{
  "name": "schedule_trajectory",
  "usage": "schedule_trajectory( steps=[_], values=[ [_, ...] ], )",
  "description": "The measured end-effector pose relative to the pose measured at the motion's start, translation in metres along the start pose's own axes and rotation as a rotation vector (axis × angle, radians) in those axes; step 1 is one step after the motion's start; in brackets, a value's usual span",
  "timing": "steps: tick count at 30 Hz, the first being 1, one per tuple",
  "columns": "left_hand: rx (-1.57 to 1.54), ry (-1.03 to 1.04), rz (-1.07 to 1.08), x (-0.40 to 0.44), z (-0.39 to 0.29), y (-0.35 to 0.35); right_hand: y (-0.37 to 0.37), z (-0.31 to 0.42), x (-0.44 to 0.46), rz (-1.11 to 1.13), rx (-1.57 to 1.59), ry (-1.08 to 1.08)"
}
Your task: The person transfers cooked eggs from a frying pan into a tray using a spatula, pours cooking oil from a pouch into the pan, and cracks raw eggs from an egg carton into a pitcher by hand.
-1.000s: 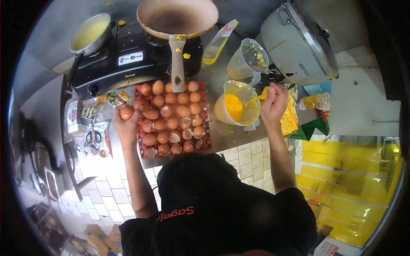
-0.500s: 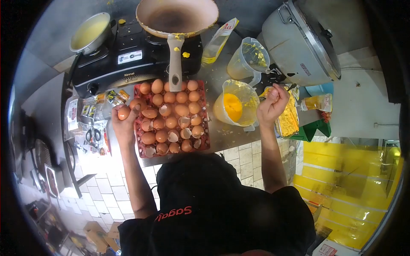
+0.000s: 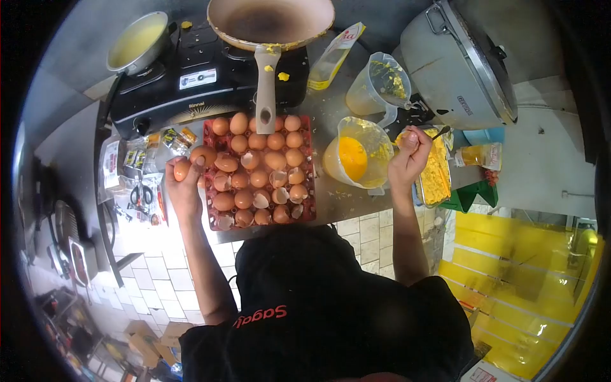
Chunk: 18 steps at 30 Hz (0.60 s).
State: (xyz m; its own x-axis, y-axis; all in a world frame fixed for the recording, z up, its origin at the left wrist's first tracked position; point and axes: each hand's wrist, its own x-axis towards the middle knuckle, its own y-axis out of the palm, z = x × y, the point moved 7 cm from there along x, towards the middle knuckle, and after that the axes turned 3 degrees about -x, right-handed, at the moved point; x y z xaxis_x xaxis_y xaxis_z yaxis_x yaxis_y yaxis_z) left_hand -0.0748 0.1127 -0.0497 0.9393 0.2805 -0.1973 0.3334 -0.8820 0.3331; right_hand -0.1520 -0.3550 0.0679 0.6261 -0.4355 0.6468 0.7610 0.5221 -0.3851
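Note:
At the left edge of the egg tray point(image 3: 207, 216), my left hand point(image 3: 185, 194) is closed around brown eggs: one egg point(image 3: 182, 170) shows between thumb and fingers, another point(image 3: 203, 156) beside the thumb. The red tray holds many brown eggs and several broken shells. My right hand point(image 3: 410, 159) is closed on a thin utensil point(image 3: 440, 132) whose dark end sticks out to the right; its kind is unclear. This hand is just right of a clear plastic jug point(image 3: 332, 158) with yellow egg in it, and above a metal container of chopped yellow food point(image 3: 438, 172).
Behind the tray, a frying pan point(image 3: 270, 19) sits on a black gas stove point(image 3: 210, 95), its handle overhanging the eggs. A pot point(image 3: 137, 48) is on the left burner. A second jug point(image 3: 369, 89) and a large rice cooker point(image 3: 439, 83) stand back right. Scissors point(image 3: 141, 194) lie left.
The view has shifted slightly, so the counter items appear a little to the right and higher. Both hands keep their grip; my right hand is turned slightly, with more of the utensil's dark end showing.

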Motion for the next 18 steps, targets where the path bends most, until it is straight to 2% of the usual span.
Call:
schedule_trajectory(
  steps=[5, 11, 12, 15, 17, 18],
  values=[
    [-0.016, -0.008, -0.011, -0.003, 0.002, -0.013, -0.002, 0.017, 0.003, -0.008, -0.074, -0.036],
    [-0.145, -0.063, -0.004, -0.009, -0.003, -0.019, 0.021, 0.004, -0.006, 0.122, 0.268, 0.421],
    [-0.173, -0.072, -0.002, -0.008, 0.002, -0.023, 0.027, -0.003, -0.012, 0.238, 0.278, 0.615],
    [-0.223, -0.097, 0.026, -0.006, 0.011, -0.032, 0.072, 0.039, -0.035, 0.605, 0.352, 0.775],
    [-0.262, -0.115, 0.03, -0.012, 0.008, -0.03, 0.105, 0.067, -0.056, 0.827, 0.356, 0.812],
    [-0.278, -0.117, 0.034, -0.013, 0.008, -0.029, 0.125, 0.068, -0.068, 0.927, 0.34, 0.708]
  ],
)
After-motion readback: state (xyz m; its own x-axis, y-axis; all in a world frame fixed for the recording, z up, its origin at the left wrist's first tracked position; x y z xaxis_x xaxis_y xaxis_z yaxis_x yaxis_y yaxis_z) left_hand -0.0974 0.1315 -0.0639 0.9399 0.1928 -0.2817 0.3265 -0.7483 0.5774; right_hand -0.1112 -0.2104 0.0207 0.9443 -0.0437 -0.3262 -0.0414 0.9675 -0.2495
